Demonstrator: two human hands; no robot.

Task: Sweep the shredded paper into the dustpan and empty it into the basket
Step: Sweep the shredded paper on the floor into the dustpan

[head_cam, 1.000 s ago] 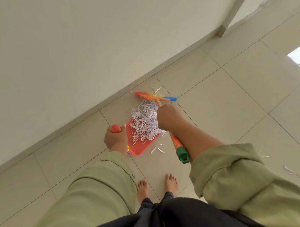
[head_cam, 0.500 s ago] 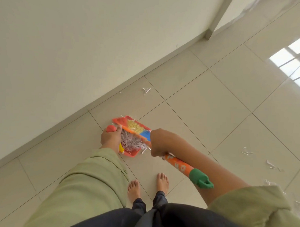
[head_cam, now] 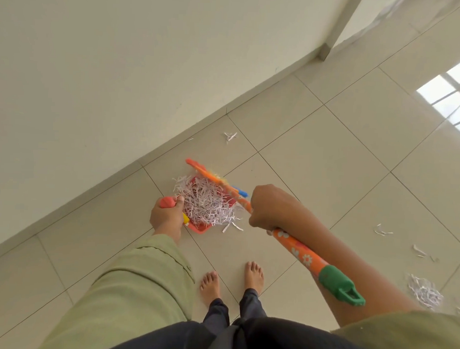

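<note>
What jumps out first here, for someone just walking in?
A tangled heap of white shredded paper fills a red plastic dustpan on the pale tiled floor beside the wall. The left hand grips the dustpan's handle; the right hand grips a flowered orange broom.

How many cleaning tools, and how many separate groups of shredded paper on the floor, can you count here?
Cleaning tools: 2, the broom and the red dustpan
Paper heaped on the dustpan: 1 pile
Paper on the floor: 4 groups, near the wall, two at the right, one bigger heap
Total: 7
</note>
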